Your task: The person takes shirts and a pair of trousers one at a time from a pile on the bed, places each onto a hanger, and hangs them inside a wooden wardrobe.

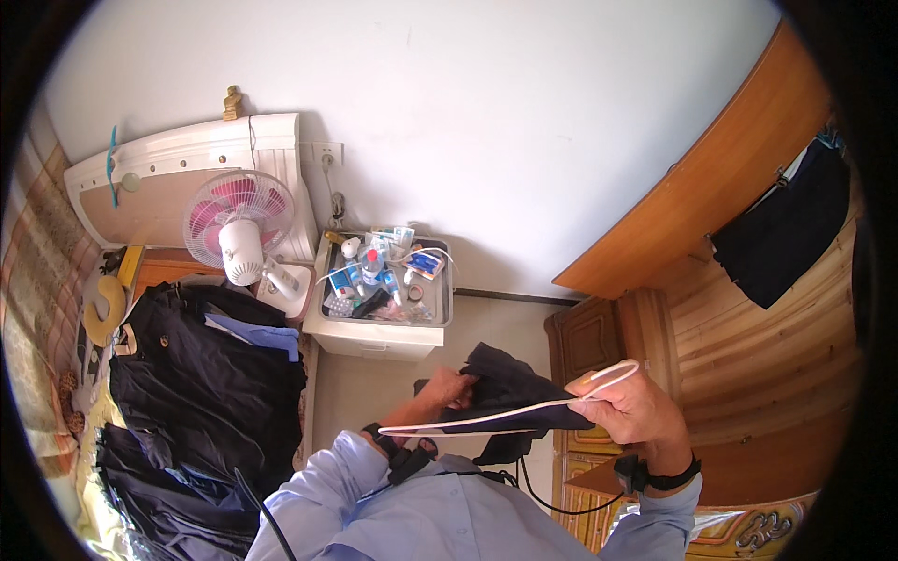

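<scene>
My right hand grips a white clothes hanger near its hook, which loops up above the fingers. The hanger's long body reaches left across my front, over my left forearm. A black cloth garment hangs between my hands, bunched and partly behind the hanger. My left hand pinches this garment at its upper left side. The garment's other end reaches my right hand; whether those fingers hold it too, I cannot tell.
On the left, a bed carries dark clothes and a fan. A white nightstand bears a tray of bottles and packets. To the right stands an open wooden wardrobe with a dark garment hanging there. A black cable crosses near my waist.
</scene>
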`<state>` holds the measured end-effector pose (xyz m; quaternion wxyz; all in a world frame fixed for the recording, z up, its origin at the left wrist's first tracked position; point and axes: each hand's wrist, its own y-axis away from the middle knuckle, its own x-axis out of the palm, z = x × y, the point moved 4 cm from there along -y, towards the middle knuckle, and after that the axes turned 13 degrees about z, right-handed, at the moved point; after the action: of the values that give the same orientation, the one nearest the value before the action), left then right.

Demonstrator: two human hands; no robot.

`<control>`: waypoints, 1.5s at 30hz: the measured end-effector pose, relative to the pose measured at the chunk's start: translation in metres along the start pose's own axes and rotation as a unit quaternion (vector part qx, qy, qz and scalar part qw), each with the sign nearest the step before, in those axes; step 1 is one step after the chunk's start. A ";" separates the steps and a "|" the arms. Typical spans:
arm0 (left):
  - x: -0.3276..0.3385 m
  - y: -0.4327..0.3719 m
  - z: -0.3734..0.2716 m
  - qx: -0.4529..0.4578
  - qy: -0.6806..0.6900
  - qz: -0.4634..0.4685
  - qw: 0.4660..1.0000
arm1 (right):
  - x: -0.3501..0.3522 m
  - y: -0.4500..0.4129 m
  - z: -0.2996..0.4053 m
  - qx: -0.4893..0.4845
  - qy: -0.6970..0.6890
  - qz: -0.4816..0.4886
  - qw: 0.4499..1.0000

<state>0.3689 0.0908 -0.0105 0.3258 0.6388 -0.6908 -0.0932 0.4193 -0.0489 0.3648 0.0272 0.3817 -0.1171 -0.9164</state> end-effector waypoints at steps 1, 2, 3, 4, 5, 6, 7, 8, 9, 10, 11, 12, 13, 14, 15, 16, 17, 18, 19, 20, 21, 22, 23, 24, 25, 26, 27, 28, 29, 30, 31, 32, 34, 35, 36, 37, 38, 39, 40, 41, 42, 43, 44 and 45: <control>0.014 0.015 -0.004 0.053 0.084 0.025 0.995 | 0.000 -0.001 -0.001 0.022 0.004 0.010 1.000; 0.020 0.027 -0.007 0.054 0.125 0.053 0.989 | 0.002 -0.006 -0.003 0.020 0.001 0.012 1.000; 0.030 0.037 -0.012 0.055 0.165 0.085 0.981 | 0.003 -0.008 -0.005 0.016 -0.005 0.010 1.000; 0.042 0.045 -0.019 0.053 0.167 0.087 0.981 | 0.005 -0.009 -0.007 0.013 -0.010 0.009 1.000; 0.056 0.052 -0.031 0.092 0.191 0.096 0.973 | 0.007 -0.009 -0.009 0.015 -0.011 0.009 1.000; 0.061 0.055 -0.039 0.132 0.215 0.103 0.962 | 0.009 -0.010 -0.008 0.004 -0.024 0.009 1.000; 0.060 0.044 -0.031 0.175 0.078 0.144 0.971 | 0.010 -0.012 -0.007 -0.008 -0.037 0.009 0.999; 0.061 0.042 -0.030 0.210 -0.035 0.149 0.966 | 0.008 -0.015 -0.001 -0.024 -0.027 0.008 0.999; 0.061 0.043 -0.030 0.234 -0.092 0.155 0.955 | 0.007 -0.016 0.001 -0.023 -0.026 0.007 0.999; 0.060 0.042 -0.028 0.235 -0.079 0.158 0.956 | 0.009 -0.015 0.002 -0.023 -0.035 0.023 0.999; 0.057 0.039 -0.027 0.235 -0.063 0.156 0.957 | 0.010 -0.015 0.004 -0.024 -0.045 0.038 0.998; 0.052 0.037 -0.026 0.232 -0.041 0.149 0.960 | 0.011 -0.015 0.008 -0.047 -0.055 0.031 0.997; 0.046 0.035 -0.026 0.231 -0.015 0.139 0.963 | 0.011 -0.013 0.011 -0.047 -0.054 0.030 0.997; 0.039 0.033 -0.026 0.232 0.012 0.126 0.964 | 0.011 -0.010 0.013 -0.020 -0.049 0.040 0.998; 0.029 0.032 -0.027 0.233 0.040 0.110 0.965 | 0.013 -0.008 0.013 0.004 -0.044 0.052 0.998; 0.018 0.031 -0.030 0.236 0.068 0.094 0.965 | 0.013 -0.003 0.013 0.003 -0.030 0.047 0.998; 0.004 0.031 -0.033 0.240 0.094 0.076 0.963 | 0.013 0.002 0.012 -0.001 -0.030 0.047 0.998; -0.007 0.032 -0.038 0.246 0.117 0.064 0.960 | 0.015 0.009 0.011 0.001 -0.006 0.063 0.998; -0.018 0.032 -0.044 0.250 0.140 0.052 0.957 | 0.017 0.016 0.008 0.004 0.017 0.079 0.997; -0.029 0.032 -0.051 0.256 0.159 0.043 0.952 | 0.020 0.024 0.005 0.013 -0.006 0.089 0.996; -0.040 0.035 -0.058 0.260 0.176 0.034 0.949 | 0.022 0.029 0.004 0.007 -0.006 0.088 0.996; -0.050 0.038 -0.063 0.267 0.189 0.025 0.945 | 0.025 0.034 0.004 -0.020 -0.024 0.110 0.993; -0.057 0.044 -0.065 0.270 0.196 0.017 0.942 | 0.028 0.039 0.004 -0.048 -0.041 0.132 0.989; -0.060 0.045 -0.069 0.275 0.199 0.020 0.940 | 0.032 0.051 0.003 -0.023 -0.056 0.155 0.986; -0.066 0.050 -0.070 0.277 0.204 0.013 0.939 | 0.033 0.057 0.001 -0.032 -0.055 0.155 0.986; -0.073 0.055 -0.071 0.280 0.206 0.005 0.938 | 0.035 0.062 -0.002 -0.027 -0.072 0.178 0.981; -0.078 0.059 -0.072 0.283 0.210 0.000 0.936 | 0.036 0.068 -0.004 -0.020 -0.090 0.200 0.976; -0.082 0.063 -0.073 0.285 0.211 -0.005 0.935 | 0.036 0.074 -0.005 -0.036 -0.087 0.215 0.972; -0.087 0.067 -0.075 0.288 0.214 -0.012 0.933 | 0.036 0.078 -0.005 -0.042 -0.086 0.215 0.972; -0.091 0.070 -0.078 0.288 0.217 -0.014 0.932 | 0.035 0.082 -0.004 -0.051 -0.088 0.183 0.978; -0.093 0.072 -0.080 0.290 0.216 -0.017 0.932 | 0.033 0.087 -0.004 -0.059 -0.091 0.151 0.983; -0.095 0.073 -0.084 0.291 0.212 -0.020 0.933 | 0.031 0.093 -0.009 -0.034 -0.074 0.147 0.986; -0.088 0.066 -0.089 0.285 0.199 -0.009 0.938 | 0.030 0.111 -0.023 -0.007 -0.010 -0.002 1.000; -0.082 0.063 -0.091 0.283 0.188 -0.002 0.941 | 0.026 0.121 -0.028 0.019 0.057 -0.145 0.988; -0.075 0.058 -0.092 0.279 0.173 0.003 0.945 | 0.020 0.116 -0.030 0.049 -0.007 -0.194 0.980; -0.067 0.051 -0.089 0.273 0.158 0.012 0.949 | 0.005 0.101 -0.030 0.081 -0.070 -0.239 0.965; -0.066 0.052 -0.079 0.266 0.138 0.007 0.954 | -0.005 0.078 -0.032 0.080 -0.044 -0.270 0.958; -0.057 0.050 -0.070 0.248 0.105 0.020 0.963 | -0.016 0.062 -0.032 0.089 -0.013 -0.304 0.948; -0.044 0.044 -0.064 0.233 0.078 0.040 0.969 | -0.026 0.057 -0.033 0.105 0.003 -0.314 0.943; -0.033 0.043 -0.053 0.218 0.045 0.059 0.973 | -0.033 0.053 -0.040 0.120 0.016 -0.325 0.938; -0.020 0.043 -0.045 0.204 0.010 0.084 0.975 | -0.038 0.054 -0.050 0.124 0.022 -0.354 0.927; -0.009 0.044 -0.036 0.197 -0.021 0.101 0.975 | -0.043 0.056 -0.062 0.125 0.028 -0.377 0.917; -0.002 0.046 -0.028 0.192 -0.047 0.113 0.974 | -0.048 0.061 -0.073 0.138 0.007 -0.381 0.914; 0.004 0.043 -0.021 0.195 -0.074 0.123 0.970 | -0.050 0.068 -0.086 0.144 0.007 -0.385 0.912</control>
<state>0.3457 0.1006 0.0306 0.1516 0.5912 -0.7913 0.0372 0.5130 -0.1250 0.3570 -0.3819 0.4035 -0.0918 -0.8264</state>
